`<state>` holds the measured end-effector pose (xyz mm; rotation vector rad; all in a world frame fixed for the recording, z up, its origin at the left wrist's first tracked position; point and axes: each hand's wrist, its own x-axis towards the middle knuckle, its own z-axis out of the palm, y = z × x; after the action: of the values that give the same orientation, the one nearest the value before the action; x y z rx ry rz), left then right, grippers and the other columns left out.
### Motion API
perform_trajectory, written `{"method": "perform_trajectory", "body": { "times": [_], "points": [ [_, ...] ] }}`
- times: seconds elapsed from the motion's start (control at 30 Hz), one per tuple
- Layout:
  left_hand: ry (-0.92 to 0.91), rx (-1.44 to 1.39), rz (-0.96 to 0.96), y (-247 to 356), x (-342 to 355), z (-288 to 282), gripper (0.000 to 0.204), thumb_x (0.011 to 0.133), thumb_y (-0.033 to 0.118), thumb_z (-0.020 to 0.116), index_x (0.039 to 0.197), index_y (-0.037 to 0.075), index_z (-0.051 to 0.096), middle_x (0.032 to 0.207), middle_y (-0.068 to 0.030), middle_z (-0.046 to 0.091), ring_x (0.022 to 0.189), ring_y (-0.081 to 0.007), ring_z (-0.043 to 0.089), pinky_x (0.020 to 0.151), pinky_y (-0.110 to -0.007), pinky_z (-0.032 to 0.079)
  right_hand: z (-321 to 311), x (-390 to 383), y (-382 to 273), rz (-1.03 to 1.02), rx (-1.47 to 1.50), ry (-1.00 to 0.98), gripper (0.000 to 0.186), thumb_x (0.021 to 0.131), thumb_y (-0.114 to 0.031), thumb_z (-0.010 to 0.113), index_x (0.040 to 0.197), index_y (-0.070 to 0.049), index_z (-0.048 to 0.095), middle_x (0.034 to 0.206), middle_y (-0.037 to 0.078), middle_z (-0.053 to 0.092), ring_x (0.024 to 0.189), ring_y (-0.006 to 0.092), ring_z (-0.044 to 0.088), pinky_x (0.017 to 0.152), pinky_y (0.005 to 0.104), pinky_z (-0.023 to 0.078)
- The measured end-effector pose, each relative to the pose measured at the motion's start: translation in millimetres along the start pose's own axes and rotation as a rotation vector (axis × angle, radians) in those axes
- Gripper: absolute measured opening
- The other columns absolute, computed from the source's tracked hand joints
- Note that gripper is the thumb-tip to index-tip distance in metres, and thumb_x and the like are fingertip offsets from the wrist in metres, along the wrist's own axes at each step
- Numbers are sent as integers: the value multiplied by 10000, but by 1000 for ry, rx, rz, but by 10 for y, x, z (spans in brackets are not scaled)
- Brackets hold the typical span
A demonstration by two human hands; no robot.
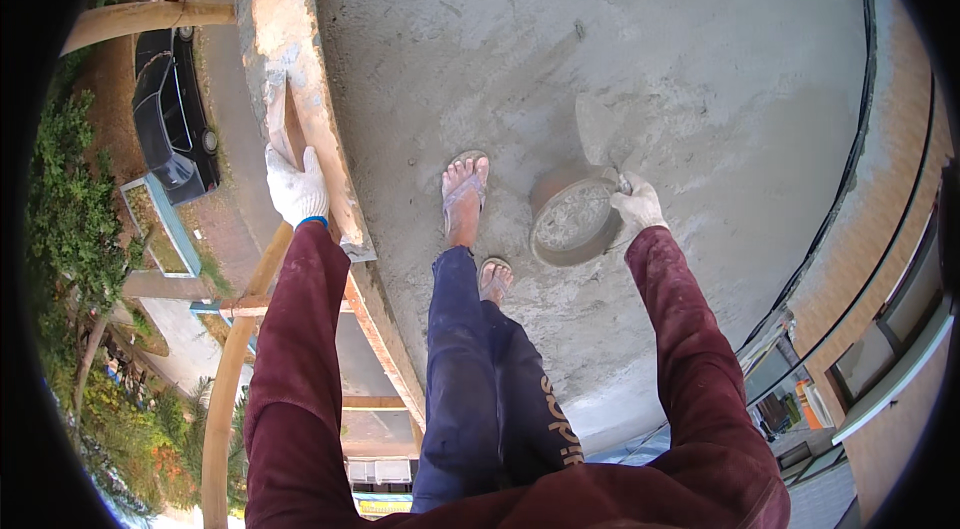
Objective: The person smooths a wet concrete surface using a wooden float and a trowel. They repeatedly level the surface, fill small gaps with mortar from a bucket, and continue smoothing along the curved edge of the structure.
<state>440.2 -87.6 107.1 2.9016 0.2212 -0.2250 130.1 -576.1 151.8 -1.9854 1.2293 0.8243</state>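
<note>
In a white glove, my left hand [299, 191] is closed around the raised wooden handle of a long plastering float [318, 134]. The float is smeared with grey cement and lies along the slab's left edge. My right hand [638, 202], also gloved, is closed at the rim of a round bucket [575, 247] with wet grey mortar inside. A pointed trowel [595, 132] coated in cement extends from that hand, its blade beyond the bucket. Whether my fingers also hold the bucket's rim or handle cannot be made out.
I stand in sandals on a wet grey cement slab [720, 39]. Timber poles and formwork [385, 339] run along its left edge, with a drop beyond to a parked black car [175, 114] and greenery. A dark cable [862, 144] follows the right side beside a building.
</note>
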Motion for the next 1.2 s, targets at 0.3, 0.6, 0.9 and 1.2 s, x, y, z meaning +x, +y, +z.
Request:
{"method": "perform_trajectory", "body": {
  "times": [0.3,0.6,0.9,1.2],
  "points": [
    [-37,-16,-20,19,-11,12,731,923,354,771,1446,-92,521,1382,-295,632,1287,-424,621,1095,-451,491,-371,-976,-96,314,153,-308,143,819,-75,662,957,-49,639,766,-24,533,648,114,485,570,314,410],
    [-58,9,-12,-43,70,65,746,924,343,772,1470,-80,492,1412,-293,604,1314,-430,591,1118,-466,470,-1107,-1388,530,451,243,109,142,775,-74,668,910,-47,634,714,2,561,581,133,527,516,318,424],
    [-46,0,-15,-70,-25,95,735,936,318,766,1474,-92,479,1440,-296,585,1349,-424,569,1146,-452,447,-1228,-546,349,395,445,340,120,755,-68,643,863,-34,604,675,22,558,538,150,516,512,325,412],
    [-100,-19,-97,18,12,49,791,969,345,744,1528,-100,403,1521,-303,515,1411,-404,521,1185,-429,407,-1448,-888,281,286,-37,550,244,885,-204,714,1012,-13,629,749,118,632,705,274,650,682,414,507]
  ]
}}
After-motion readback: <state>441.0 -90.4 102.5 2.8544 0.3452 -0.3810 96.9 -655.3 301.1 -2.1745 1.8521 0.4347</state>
